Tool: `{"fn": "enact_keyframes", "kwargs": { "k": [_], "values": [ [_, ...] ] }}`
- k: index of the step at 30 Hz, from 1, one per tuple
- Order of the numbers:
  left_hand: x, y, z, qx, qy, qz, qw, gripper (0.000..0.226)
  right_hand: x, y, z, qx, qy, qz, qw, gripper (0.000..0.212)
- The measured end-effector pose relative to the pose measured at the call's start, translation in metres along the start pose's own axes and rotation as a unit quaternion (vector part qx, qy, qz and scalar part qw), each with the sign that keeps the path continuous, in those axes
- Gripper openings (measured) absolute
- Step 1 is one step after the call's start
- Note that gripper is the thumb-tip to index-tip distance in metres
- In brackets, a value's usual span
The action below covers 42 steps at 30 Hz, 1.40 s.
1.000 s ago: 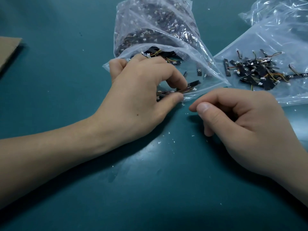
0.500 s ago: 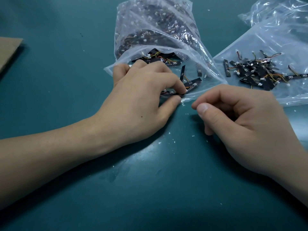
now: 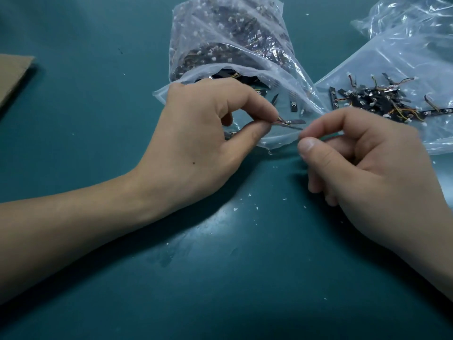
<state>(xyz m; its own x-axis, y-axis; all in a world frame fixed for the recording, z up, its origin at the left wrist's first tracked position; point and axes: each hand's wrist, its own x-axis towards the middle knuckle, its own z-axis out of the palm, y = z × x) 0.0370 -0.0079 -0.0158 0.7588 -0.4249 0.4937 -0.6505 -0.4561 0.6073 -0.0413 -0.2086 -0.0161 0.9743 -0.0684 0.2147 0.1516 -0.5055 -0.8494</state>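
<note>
A clear plastic bag [image 3: 277, 77] full of small black circuit strips with thin wires lies at the top centre, its mouth open towards me. My left hand [image 3: 201, 143] is at the mouth and pinches one or two of these black strips [image 3: 295, 122] between thumb and index finger, lifted just off the bag. To the right, my right hand [image 3: 367, 168] has its fingers curled, thumb and index tips pressed together. Its index tip meets the free end of the strips; a grip on them is not plain.
A second clear bag [image 3: 404, 57] lies flat at the right, with a pile of wired black strips [image 3: 372, 99] on it. A brown cardboard piece [image 3: 12, 74] sits at the left edge. White crumbs [image 3: 250, 200] dot the dark green table [image 3: 98, 69].
My left hand has drawn the strips out of the bag's mouth and raised them. My right hand has moved up and left until its fingertips reach the strips' end.
</note>
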Motion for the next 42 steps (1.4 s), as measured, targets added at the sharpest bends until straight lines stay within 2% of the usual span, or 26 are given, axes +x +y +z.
{"fn": "enact_keyframes", "kwargs": {
  "k": [4,7,10,18,23,29,35,42],
  "values": [
    [0.0013,-0.0001,-0.0008,0.003,0.016,0.001,1.0,0.015,0.0009,-0.0003,-0.0002,0.054,0.006,0.002,0.999,0.03],
    [0.0028,-0.0023,-0.0002,0.001,0.021,-0.007,1.0,0.02,0.0011,-0.0001,0.0005,0.026,-0.017,-0.005,1.0,0.041],
    [0.0033,-0.0019,0.0003,-0.005,0.017,0.011,1.0,0.014,0.0013,0.0006,0.0003,-0.005,-0.027,-0.007,1.0,0.046],
    [0.0027,-0.0005,0.0017,-0.022,0.003,0.001,1.0,0.01,-0.0008,0.0009,0.0015,-0.014,-0.019,-0.011,1.0,0.031],
    [0.0022,-0.0004,0.0027,-0.057,-0.004,-0.006,0.998,0.009,0.0005,0.0004,0.0031,-0.032,-0.009,0.001,0.999,0.006],
    [0.0022,-0.0004,0.003,-0.095,-0.009,-0.005,0.995,0.014,-0.0003,-0.0028,0.0026,-0.034,-0.025,0.009,0.999,0.012],
    [0.0044,-0.0052,0.002,-0.13,0.008,-0.05,0.99,0.02,0.0002,-0.0017,0.0015,-0.02,-0.039,0.004,0.999,0.011],
    [0.0024,-0.0016,0.0013,-0.102,0.011,-0.011,0.995,0.024,0.0004,0.0026,0.0003,0.008,-0.028,-0.007,1.0,0.005]
  ]
}}
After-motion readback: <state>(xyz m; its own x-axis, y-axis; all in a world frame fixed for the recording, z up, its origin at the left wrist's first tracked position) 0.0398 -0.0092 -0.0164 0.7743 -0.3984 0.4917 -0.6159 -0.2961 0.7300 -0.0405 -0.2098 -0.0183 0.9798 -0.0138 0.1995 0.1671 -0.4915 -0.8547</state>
